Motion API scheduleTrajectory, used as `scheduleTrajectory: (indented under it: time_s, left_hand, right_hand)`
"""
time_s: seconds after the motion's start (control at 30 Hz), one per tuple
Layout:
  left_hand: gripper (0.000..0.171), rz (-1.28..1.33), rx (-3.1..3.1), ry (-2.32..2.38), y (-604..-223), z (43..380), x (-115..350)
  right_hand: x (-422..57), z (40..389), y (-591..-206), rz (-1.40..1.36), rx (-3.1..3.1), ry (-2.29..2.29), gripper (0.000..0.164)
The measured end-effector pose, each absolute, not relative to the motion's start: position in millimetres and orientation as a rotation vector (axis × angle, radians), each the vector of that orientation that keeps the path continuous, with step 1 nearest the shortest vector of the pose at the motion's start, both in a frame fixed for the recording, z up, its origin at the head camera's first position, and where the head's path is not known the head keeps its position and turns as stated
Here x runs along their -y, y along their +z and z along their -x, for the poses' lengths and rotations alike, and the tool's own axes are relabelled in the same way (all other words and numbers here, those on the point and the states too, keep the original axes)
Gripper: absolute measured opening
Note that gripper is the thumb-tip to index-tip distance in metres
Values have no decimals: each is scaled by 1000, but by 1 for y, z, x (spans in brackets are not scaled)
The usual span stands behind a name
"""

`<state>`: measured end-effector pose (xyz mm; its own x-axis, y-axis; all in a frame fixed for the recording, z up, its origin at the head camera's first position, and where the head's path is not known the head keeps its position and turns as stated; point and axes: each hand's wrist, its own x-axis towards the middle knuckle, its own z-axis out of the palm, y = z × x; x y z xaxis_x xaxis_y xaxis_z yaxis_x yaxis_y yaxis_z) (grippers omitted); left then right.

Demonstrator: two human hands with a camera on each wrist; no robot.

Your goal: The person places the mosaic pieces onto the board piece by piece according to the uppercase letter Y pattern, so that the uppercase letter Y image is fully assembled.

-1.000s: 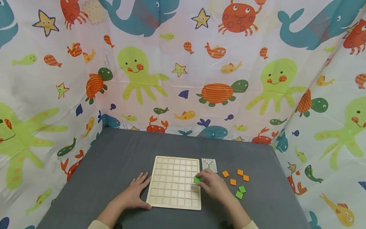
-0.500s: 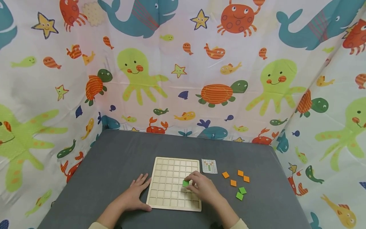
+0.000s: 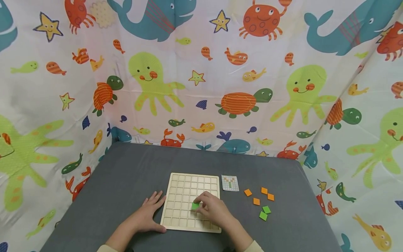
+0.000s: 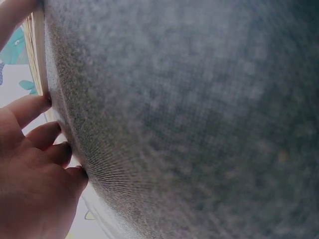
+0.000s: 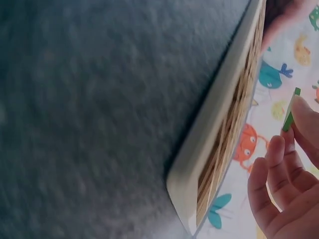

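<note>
A pale wooden board [image 3: 181, 196] with a grid of square recesses lies on the grey table. Over its middle, my right hand [image 3: 213, 210] pinches a green square tile [image 3: 195, 206] between thumb and fingers. In the right wrist view the tile [image 5: 291, 110] is edge-on and held above the board [image 5: 209, 164]. My left hand [image 3: 145, 214] rests spread on the table, its fingertips and thumb at the board's left edge. Fingers of that hand [image 4: 37, 149] also show in the left wrist view, beside the board's side.
Right of the board lies a small card with a coloured grid pattern [image 3: 230, 183]. Several orange tiles [image 3: 256, 201] and two green tiles [image 3: 263, 216] lie loose further right on the grey table [image 3: 141, 168]. A sea-animal curtain [image 3: 189, 87] surrounds the table.
My right hand has carried the green tile leftward from the board's right edge to over its middle. The left hand has stayed at the board's left edge.
</note>
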<state>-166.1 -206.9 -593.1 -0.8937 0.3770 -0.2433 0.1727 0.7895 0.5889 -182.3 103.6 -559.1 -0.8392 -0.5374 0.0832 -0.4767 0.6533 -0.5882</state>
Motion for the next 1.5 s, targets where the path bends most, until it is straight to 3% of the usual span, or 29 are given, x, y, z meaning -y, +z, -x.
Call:
scheduleTrajectory:
  time_s: [0.77, 1.0, 1.2, 1.5]
  left_hand:
    - [127, -410, -2612, 813, -593, 166, 206]
    - [127, -408, -2609, 826, -592, 166, 207]
    - [126, -424, -2615, 829, -595, 166, 207]
    - [126, -425, -2616, 839, -596, 166, 208]
  right_hand:
    - [-83, 180, -572, 838, -2779, -714, 21]
    - [-81, 181, -573, 835, -2751, -725, 28]
    - [-90, 182, -568, 826, -2735, -839, 36]
    - [-117, 186, -556, 706, -2749, -959, 32]
